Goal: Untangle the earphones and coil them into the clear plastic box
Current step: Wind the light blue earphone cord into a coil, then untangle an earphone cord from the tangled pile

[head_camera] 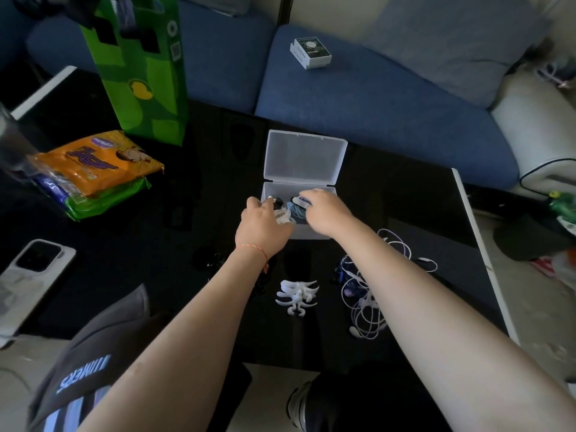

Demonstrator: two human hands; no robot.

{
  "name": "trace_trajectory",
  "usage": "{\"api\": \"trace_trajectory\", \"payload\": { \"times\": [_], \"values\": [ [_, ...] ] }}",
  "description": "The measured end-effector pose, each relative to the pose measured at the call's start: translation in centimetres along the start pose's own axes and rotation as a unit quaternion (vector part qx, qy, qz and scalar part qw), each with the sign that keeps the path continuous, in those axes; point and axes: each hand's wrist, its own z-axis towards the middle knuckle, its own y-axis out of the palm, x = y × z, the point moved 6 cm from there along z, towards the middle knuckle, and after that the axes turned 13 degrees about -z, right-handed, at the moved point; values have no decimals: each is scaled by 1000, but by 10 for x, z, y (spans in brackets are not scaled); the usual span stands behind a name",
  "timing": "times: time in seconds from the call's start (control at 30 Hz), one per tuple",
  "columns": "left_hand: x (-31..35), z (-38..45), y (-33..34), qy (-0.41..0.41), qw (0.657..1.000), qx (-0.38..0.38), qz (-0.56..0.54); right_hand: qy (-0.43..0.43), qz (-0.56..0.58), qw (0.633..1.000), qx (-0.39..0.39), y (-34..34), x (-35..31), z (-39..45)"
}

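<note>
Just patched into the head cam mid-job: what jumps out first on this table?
Both hands meet over the clear plastic box at the middle of the black table, its lid standing open: the left hand fingers white cable at the near-left corner, the right hand reaches over blue cord inside. A loose tangle of white earphones lies under the right forearm, and a tall green bag stands far left.

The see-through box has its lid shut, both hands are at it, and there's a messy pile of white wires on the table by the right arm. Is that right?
Not quite. The head view shows the clear box with its lid open, standing up behind it. The rest holds: the left hand and right hand are at the box, and tangled white wires lie by the right arm.
</note>
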Motion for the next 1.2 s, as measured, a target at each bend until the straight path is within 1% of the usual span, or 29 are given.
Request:
{"api": "trace_trajectory", "payload": {
  "times": [0.1, 0.17, 0.3, 0.37, 0.43, 0.53, 0.6, 0.7, 0.8, 0.93, 0.97, 1.0, 1.07, 1.1, 1.13, 1.2],
  "values": [
    [6, -7, 1, 5, 1000, -3, 6, 31, 59, 993, 98, -28, 25, -25],
    [13, -15, 0, 27, 999, 22, 27, 40, 74, 985, 148, -38, 46, -45],
    [46, -39, 4, 110, 990, 79, 45, 88, 90, 976, 178, -40, 98, -100],
    [55, -43, 5, 125, 989, 73, 24, 108, 85, 977, 164, -29, 111, -111],
    [67, -55, 18, 134, 991, 29, 1, 123, 71, 985, 99, -12, 122, -126],
    [77, -76, 38, 143, 989, -38, 17, 121, 40, 991, -25, 20, 122, -142],
    [75, -84, 47, 134, 988, -71, 31, 128, -3, 990, -60, 31, 119, -147],
    [79, -90, 54, 122, 986, -97, 55, 145, -52, 987, -55, 39, 119, -145],
    [90, -92, 61, 128, 986, -104, 39, 153, -33, 987, -45, 45, 119, -142],
    [84, -89, 79, 122, 983, -130, 35, 162, -33, 984, -61, 49, 118, -138],
    [82, -88, 82, 116, 984, -133, 36, 167, -21, 985, -45, 46, 119, -137],
    [81, -85, 85, 114, 984, -133, 32, 167, -9, 986, -11, 38, 120, -138],
    [82, -81, 90, 124, 982, -138, 22, 143, 22, 987, 74, 17, 120, -140],
    [85, -80, 94, 141, 979, -147, 17, 115, 53, 987, 100, 6, 120, -141],
    [87, -80, 96, 160, 975, -154, 17, 74, 94, 987, 104, -2, 114, -143],
    [89, -78, 105, 190, 967, -165, 24, 17, 170, 982, 77, -12, 109, -149]
  ]
}}
